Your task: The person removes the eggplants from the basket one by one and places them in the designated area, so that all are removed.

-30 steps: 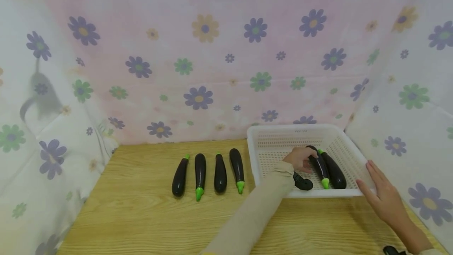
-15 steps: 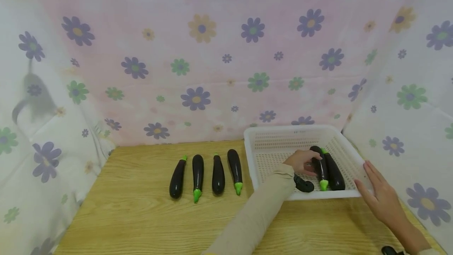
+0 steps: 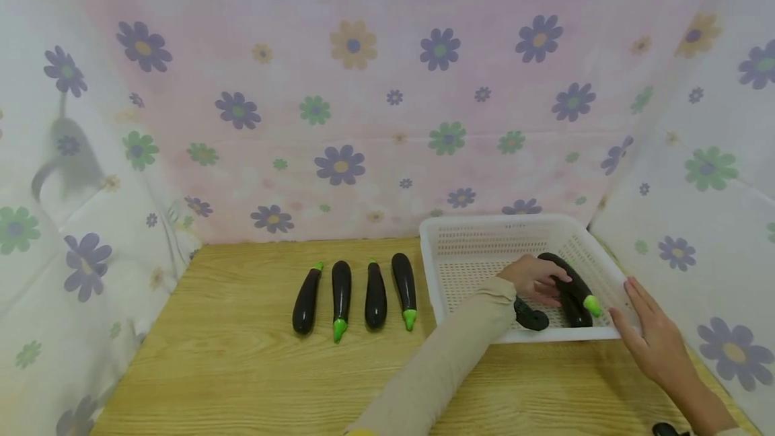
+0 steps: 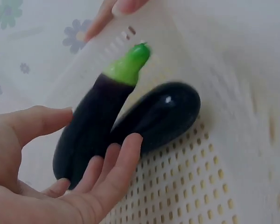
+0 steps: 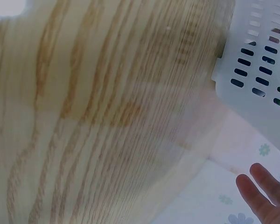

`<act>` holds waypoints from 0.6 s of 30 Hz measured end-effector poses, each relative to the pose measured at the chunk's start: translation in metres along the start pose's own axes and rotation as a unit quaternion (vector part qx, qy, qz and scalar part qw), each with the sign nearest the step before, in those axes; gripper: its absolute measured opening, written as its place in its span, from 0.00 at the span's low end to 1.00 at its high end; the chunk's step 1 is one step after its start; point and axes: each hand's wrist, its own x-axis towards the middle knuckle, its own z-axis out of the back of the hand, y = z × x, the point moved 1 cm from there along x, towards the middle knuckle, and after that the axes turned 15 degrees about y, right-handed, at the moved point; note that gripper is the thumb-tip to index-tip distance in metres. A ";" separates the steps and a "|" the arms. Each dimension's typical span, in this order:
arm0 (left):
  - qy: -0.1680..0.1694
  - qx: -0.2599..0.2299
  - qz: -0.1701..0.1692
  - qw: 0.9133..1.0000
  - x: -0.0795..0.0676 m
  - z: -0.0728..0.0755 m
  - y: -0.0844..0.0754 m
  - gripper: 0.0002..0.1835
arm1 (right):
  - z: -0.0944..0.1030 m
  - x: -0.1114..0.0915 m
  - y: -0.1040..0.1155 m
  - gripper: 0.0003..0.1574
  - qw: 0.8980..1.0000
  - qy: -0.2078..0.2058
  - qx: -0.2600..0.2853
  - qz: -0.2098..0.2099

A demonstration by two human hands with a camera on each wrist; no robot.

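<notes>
In the head view, my left hand [image 3: 533, 278] is inside the white plastic basket [image 3: 508, 336] and holds a dark purple eggplant [image 3: 568, 271] with a green stem. The left wrist view shows the thumb on one side of this eggplant [image 4: 91, 123] and curled fingers on the other. Its stem end points up and away from the palm. A second eggplant [image 4: 165, 112] lies partly beneath it on the perforated bottom. My right hand [image 3: 656, 335] rests at the basket's right front corner, fingers extended along the rim; the right wrist view catches only some fingertips [image 5: 254, 193].
Left of the basket, several eggplants lie in a row on the wooden table [image 3: 242, 382], among them a leftmost eggplant [image 3: 307, 301] and a rightmost eggplant [image 3: 404, 288]. Flower-patterned cloth [image 3: 375, 106] encloses the back and sides. A black wrist device [image 3: 531, 316] sits below my left hand.
The held eggplant has tilted, its green stem swinging right and upward across the second eggplant. My left hand has shifted slightly right. My right hand has stayed at the basket corner.
</notes>
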 end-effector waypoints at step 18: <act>-0.089 0.107 -0.049 0.989 0.003 -0.034 0.003 0.17 | -0.001 -0.001 0.005 0.38 1.000 -0.010 -0.005 -0.002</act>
